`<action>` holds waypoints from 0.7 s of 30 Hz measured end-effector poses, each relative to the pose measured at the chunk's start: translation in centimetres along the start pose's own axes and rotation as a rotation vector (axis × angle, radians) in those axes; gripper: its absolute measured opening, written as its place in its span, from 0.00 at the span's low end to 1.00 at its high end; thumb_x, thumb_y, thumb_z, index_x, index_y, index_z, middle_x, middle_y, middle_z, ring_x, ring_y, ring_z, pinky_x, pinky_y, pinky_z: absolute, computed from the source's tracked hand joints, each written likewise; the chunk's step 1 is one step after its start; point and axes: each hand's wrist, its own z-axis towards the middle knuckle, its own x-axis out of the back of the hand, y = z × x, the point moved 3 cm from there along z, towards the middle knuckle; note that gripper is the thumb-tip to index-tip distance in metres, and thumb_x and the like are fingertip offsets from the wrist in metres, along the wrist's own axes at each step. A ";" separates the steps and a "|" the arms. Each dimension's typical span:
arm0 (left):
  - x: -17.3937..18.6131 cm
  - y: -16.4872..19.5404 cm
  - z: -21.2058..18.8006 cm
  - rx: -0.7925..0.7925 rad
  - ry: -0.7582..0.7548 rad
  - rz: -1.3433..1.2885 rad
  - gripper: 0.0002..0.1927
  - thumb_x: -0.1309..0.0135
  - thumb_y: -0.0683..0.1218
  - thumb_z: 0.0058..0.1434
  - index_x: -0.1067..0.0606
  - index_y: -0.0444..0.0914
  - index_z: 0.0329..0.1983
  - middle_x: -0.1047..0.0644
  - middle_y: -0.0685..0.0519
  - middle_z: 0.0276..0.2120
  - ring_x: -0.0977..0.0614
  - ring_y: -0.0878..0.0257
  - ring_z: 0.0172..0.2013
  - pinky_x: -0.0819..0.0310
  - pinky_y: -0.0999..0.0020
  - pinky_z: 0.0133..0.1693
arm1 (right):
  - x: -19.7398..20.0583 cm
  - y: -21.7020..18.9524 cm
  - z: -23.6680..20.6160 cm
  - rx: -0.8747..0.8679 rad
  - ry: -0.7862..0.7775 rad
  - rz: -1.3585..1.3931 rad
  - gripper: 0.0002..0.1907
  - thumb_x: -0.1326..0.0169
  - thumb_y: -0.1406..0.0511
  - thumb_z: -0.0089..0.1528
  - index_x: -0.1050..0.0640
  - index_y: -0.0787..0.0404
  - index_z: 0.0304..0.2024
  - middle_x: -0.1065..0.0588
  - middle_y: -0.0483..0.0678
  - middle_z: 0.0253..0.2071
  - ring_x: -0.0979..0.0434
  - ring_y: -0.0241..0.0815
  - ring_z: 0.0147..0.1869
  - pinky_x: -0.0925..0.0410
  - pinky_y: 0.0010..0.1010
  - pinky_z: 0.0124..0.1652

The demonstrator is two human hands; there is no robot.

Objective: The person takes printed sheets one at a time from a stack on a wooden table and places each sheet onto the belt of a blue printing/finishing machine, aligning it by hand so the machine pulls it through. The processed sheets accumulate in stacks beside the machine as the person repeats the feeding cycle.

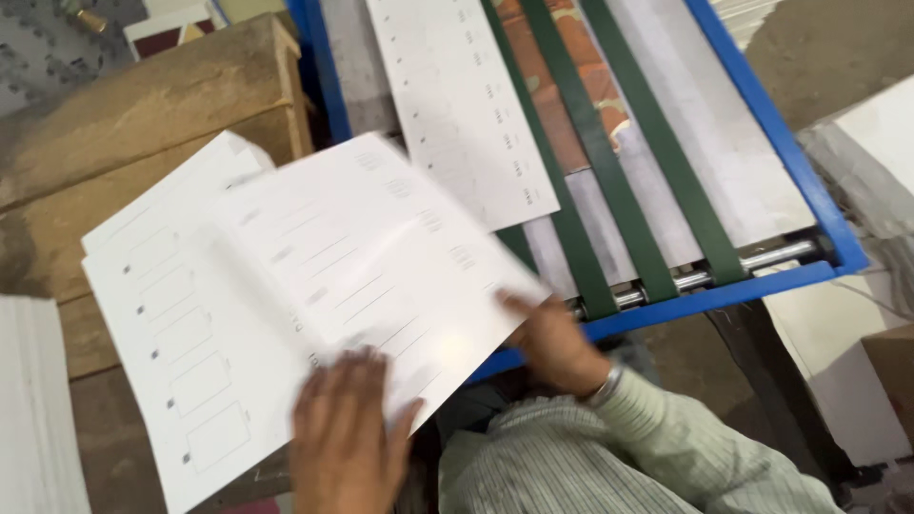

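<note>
At far left a white pile (38, 400) sits by a brown block (143, 105), and a stack (181, 324) of printed sheets lies on it. The left hand (347, 433) rests flat on the stack's near edge, fingers spread and released. Over the stack a blurred top sheet (381, 247) is tilted, its right corner pinched by the right hand (552, 343) (the thumb's grip is partly hidden). Beyond, another sheet (466, 105) lies on the green belts (609, 181) inside the blue frame (762, 124). The step in hand looks like moving one sheet between stack and belts; doing so calls for keeping the stack pinned while the sheet travels square.
</note>
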 end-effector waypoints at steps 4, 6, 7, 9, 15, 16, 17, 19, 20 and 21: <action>2.1 -3.8 -0.4 0.155 -0.049 0.161 0.24 0.39 0.44 0.54 0.21 0.31 0.54 0.20 0.41 0.54 0.21 0.49 0.58 0.30 0.52 0.61 | 1.1 8.5 0.0 -1.075 0.301 0.869 0.12 0.44 0.61 0.71 0.21 0.65 0.44 0.28 0.58 0.36 0.33 0.47 0.32 0.36 0.34 0.27; 2.4 -4.4 -0.9 0.184 -0.043 0.142 0.21 0.39 0.37 0.53 0.20 0.31 0.52 0.19 0.42 0.52 0.19 0.51 0.56 0.26 0.57 0.58 | 2.0 9.5 -0.5 -1.022 0.495 1.025 0.06 0.46 0.65 0.67 0.25 0.60 0.45 0.26 0.51 0.39 0.27 0.42 0.36 0.30 0.32 0.32; 2.3 -4.4 -1.1 0.169 -0.021 0.139 0.21 0.38 0.37 0.52 0.20 0.31 0.51 0.19 0.42 0.51 0.18 0.51 0.54 0.24 0.59 0.56 | 2.2 9.7 -1.1 -1.002 0.576 1.104 0.07 0.47 0.66 0.65 0.26 0.58 0.46 0.25 0.49 0.39 0.24 0.40 0.38 0.26 0.31 0.33; 2.1 -4.3 -1.9 0.173 0.021 0.124 0.20 0.37 0.37 0.50 0.19 0.31 0.49 0.18 0.42 0.49 0.17 0.52 0.51 0.23 0.60 0.52 | 2.3 8.8 -2.5 -0.934 0.525 1.026 0.11 0.48 0.67 0.65 0.27 0.62 0.50 0.24 0.48 0.43 0.22 0.39 0.42 0.25 0.30 0.37; 2.1 -4.5 -3.1 0.237 0.109 0.079 0.22 0.38 0.32 0.47 0.18 0.36 0.48 0.16 0.48 0.47 0.15 0.56 0.49 0.20 0.62 0.50 | 0.7 6.5 -5.8 -0.873 0.449 0.906 0.15 0.48 0.69 0.68 0.26 0.68 0.57 0.23 0.48 0.48 0.22 0.39 0.46 0.26 0.28 0.40; 2.1 -4.5 -3.2 0.238 0.111 0.070 0.22 0.38 0.32 0.46 0.18 0.35 0.47 0.16 0.47 0.46 0.15 0.56 0.48 0.20 0.62 0.50 | 0.4 6.4 -5.7 -0.870 0.448 0.909 0.15 0.47 0.68 0.69 0.27 0.70 0.57 0.23 0.49 0.48 0.22 0.39 0.45 0.27 0.28 0.40; 2.2 -4.6 -3.2 0.237 0.115 0.063 0.22 0.38 0.32 0.45 0.18 0.35 0.47 0.16 0.47 0.46 0.15 0.56 0.48 0.20 0.61 0.50 | 0.1 6.3 -5.4 -0.874 0.438 0.917 0.15 0.47 0.68 0.68 0.27 0.69 0.57 0.23 0.49 0.48 0.22 0.38 0.45 0.27 0.27 0.40; 2.1 -4.6 -3.2 0.239 0.102 0.077 0.23 0.38 0.32 0.45 0.18 0.36 0.47 0.16 0.48 0.46 0.15 0.57 0.48 0.20 0.62 0.50 | -0.3 6.1 -4.5 -0.879 0.418 0.935 0.16 0.48 0.68 0.67 0.27 0.67 0.57 0.23 0.48 0.47 0.22 0.36 0.45 0.26 0.25 0.40; 1.9 -4.5 -3.2 0.241 0.093 0.084 0.24 0.38 0.32 0.45 0.18 0.36 0.48 0.16 0.48 0.46 0.15 0.57 0.49 0.20 0.62 0.50 | -0.4 6.0 -4.0 -0.897 0.395 0.925 0.16 0.48 0.67 0.67 0.27 0.67 0.57 0.23 0.49 0.46 0.22 0.38 0.44 0.27 0.27 0.38; 1.8 -4.4 -3.3 0.242 0.095 0.077 0.23 0.38 0.32 0.45 0.18 0.36 0.47 0.16 0.48 0.46 0.15 0.57 0.49 0.20 0.62 0.50 | -0.4 5.9 -3.4 -0.916 0.371 0.915 0.17 0.48 0.66 0.67 0.27 0.67 0.56 0.23 0.49 0.45 0.22 0.40 0.42 0.28 0.29 0.36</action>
